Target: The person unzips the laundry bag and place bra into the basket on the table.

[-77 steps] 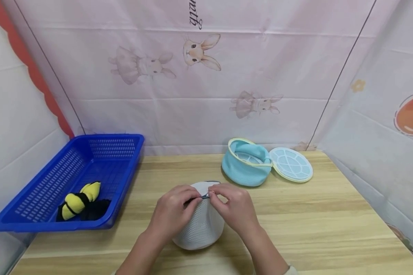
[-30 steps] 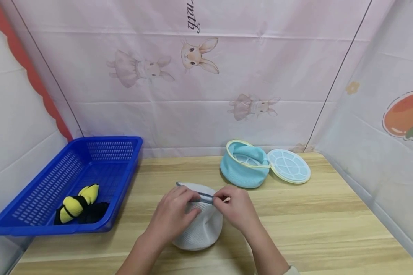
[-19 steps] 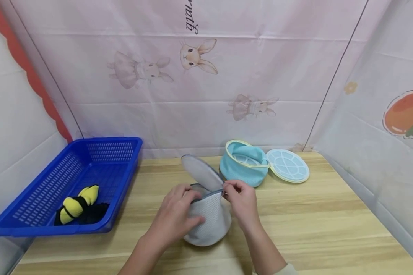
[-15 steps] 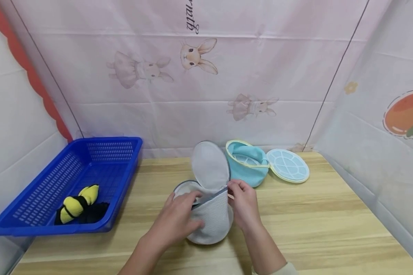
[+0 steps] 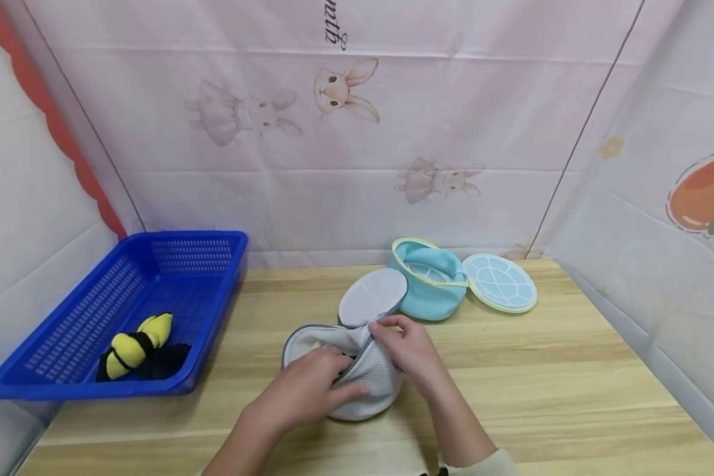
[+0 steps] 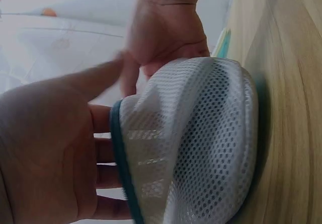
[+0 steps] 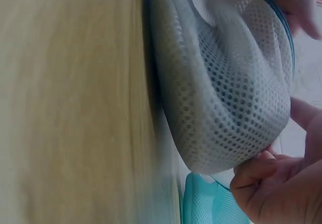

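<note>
A white mesh laundry bag with a grey-blue zip edge stands unzipped on the table, its round lid folded back to the far side. My left hand reaches over the near rim with its fingers inside the mouth. In the left wrist view those fingers look straight through the mesh, and the thumb stands apart outside. My right hand pinches the bag's edge on the right, close to where the lid joins. Something dark shows inside the bag, mostly hidden by the left hand.
A blue plastic basket at the left holds a yellow-and-black striped cloth bundle and a black bundle. Behind the white bag sits a turquoise mesh bag, its round lid laid out to the right. Printed curtains hang behind the table.
The white bag's zip has come undone and its lid has swung up and back. The left fingers have moved from the rim into the mouth; the right hand has stayed at the edge.
</note>
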`<control>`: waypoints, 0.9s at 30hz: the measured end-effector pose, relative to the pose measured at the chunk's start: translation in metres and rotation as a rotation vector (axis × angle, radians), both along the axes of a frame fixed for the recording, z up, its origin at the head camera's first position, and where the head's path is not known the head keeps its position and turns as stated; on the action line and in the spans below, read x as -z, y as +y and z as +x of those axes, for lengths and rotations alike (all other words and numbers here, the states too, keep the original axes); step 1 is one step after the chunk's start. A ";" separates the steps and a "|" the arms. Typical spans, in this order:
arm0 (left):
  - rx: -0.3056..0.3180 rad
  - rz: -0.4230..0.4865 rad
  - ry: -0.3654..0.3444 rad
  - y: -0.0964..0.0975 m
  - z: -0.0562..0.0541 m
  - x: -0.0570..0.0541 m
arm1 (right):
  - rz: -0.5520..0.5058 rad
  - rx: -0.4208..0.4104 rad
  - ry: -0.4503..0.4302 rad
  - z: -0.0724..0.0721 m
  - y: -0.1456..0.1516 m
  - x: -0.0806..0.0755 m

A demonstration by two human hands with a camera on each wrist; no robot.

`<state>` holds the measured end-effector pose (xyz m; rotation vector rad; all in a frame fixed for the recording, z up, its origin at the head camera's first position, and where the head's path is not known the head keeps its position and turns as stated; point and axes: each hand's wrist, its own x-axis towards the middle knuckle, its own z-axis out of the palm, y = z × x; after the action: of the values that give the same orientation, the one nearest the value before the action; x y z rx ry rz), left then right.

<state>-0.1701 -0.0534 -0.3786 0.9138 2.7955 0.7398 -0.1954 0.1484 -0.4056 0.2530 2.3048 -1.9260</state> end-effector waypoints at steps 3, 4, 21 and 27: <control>-0.013 0.049 -0.014 0.000 -0.002 0.001 | 0.053 -0.077 -0.021 0.002 0.002 0.002; -0.023 0.065 -0.021 -0.001 -0.002 0.002 | 0.059 -0.101 -0.024 0.002 0.003 0.002; -0.099 -0.156 0.146 0.015 -0.030 0.016 | -0.069 -0.201 0.077 -0.002 0.000 0.006; -0.043 -0.154 0.097 0.018 -0.045 0.018 | -0.046 -0.174 0.102 0.000 -0.001 0.005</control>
<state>-0.2152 -0.0353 -0.3968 0.8876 2.9151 0.4885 -0.1956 0.1474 -0.4108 -0.0502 2.2553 -1.9445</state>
